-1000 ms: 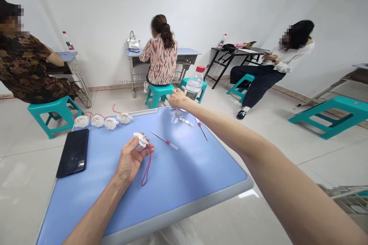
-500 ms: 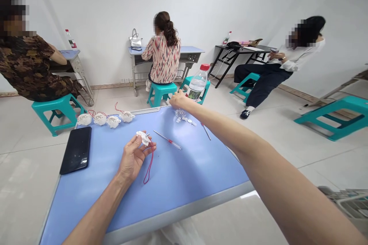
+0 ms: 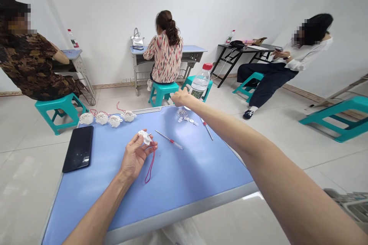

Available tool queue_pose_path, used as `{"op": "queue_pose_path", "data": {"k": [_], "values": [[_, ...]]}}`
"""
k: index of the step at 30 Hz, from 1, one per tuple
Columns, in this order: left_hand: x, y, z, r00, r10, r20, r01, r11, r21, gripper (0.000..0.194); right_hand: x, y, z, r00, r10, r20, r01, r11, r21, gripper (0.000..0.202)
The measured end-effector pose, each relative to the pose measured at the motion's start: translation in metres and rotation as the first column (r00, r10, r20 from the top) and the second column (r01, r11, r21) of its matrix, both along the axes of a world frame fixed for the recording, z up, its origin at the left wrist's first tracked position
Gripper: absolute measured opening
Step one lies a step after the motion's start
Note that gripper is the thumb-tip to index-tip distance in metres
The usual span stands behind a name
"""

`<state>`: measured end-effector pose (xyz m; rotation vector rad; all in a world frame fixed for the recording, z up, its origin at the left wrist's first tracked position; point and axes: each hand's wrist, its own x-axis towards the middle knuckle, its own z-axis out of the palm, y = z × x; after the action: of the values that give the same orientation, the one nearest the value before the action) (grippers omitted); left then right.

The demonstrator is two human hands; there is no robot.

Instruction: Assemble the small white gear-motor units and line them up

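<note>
My left hand (image 3: 134,153) grips a small white plastic part (image 3: 145,137) between thumb and fingers, above the blue desk (image 3: 161,195). A short metal pin juts from the part, and a looped red cord (image 3: 149,170) hangs below it. My right hand (image 3: 181,97) reaches to the far edge, beside a water bottle (image 3: 200,82) with a red cap. Its fingers look curled downward; whatever they hold is hidden. Just below it are a clear round dish (image 3: 182,113) and several small white discs (image 3: 191,121). A screwdriver (image 3: 169,140) lies between my hands.
Another screwdriver (image 3: 207,129) lies near the right edge, partly behind my forearm. A black phone (image 3: 78,149) rests at the left, with several white round parts with red cords (image 3: 115,121) behind it. Three people sit on green stools (image 3: 163,90) beyond the desk.
The whole view has shifted slightly, moving the scene a little to the right. My left hand keeps hold of the white part; my right hand stays at the far edge.
</note>
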<state>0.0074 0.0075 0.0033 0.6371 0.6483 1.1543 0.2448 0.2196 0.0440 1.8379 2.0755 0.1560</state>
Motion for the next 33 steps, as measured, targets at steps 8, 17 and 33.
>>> {"op": "queue_pose_path", "data": {"k": [8,17,33], "values": [[0.001,-0.002,0.002,1.000,0.006,0.011,-0.006,1.000,-0.014,0.034,-0.013,-0.065,0.026,0.880,0.296,-0.371,-0.268,0.955,0.124,0.028],[0.001,-0.001,0.001,1.000,0.024,0.016,-0.023,0.998,-0.054,0.035,-0.044,-0.165,-0.007,-0.184,0.182,-0.966,-0.257,0.940,0.226,0.021],[0.002,-0.001,-0.002,0.984,0.146,-0.100,-0.130,0.980,0.150,0.032,-0.061,-0.188,-0.037,-0.645,-0.271,-0.715,-0.291,0.952,-0.098,0.029]]}}
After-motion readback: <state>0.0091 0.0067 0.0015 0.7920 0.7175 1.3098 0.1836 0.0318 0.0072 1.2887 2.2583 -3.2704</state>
